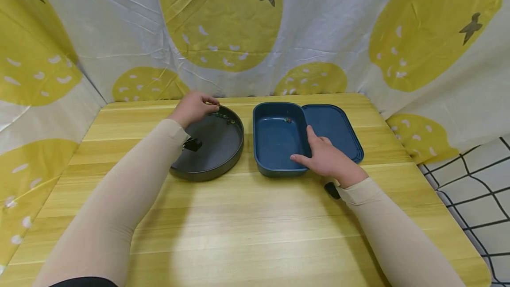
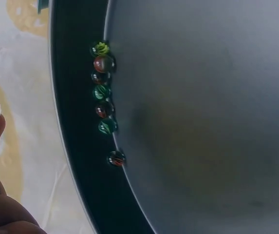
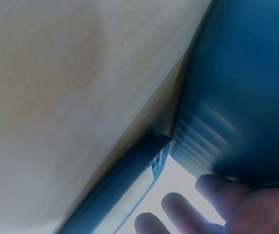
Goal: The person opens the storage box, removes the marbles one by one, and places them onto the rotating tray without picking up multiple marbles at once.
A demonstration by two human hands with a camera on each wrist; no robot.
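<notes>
Above the far rim of a round dark grey pan (image 1: 207, 145), my left hand (image 1: 195, 107) pinches a small glassy marble, mostly hidden by the fingers. Several patterned glass marbles (image 2: 104, 91) line the pan's inner edge in the left wrist view. My right hand (image 1: 328, 156) rests at the right rim of a blue rectangular box (image 1: 275, 147), its thumb over the rim and its other fingers straight along the outside. A few marbles (image 1: 287, 120) lie on the box's floor, near its far right corner.
A flat blue lid (image 1: 334, 127) lies right of the box, partly behind it. Everything stands on a wooden table (image 1: 227, 225). A white cloth with yellow fruit prints (image 1: 223, 17) hangs behind the table; a black wire grid (image 1: 474, 189) is at the right.
</notes>
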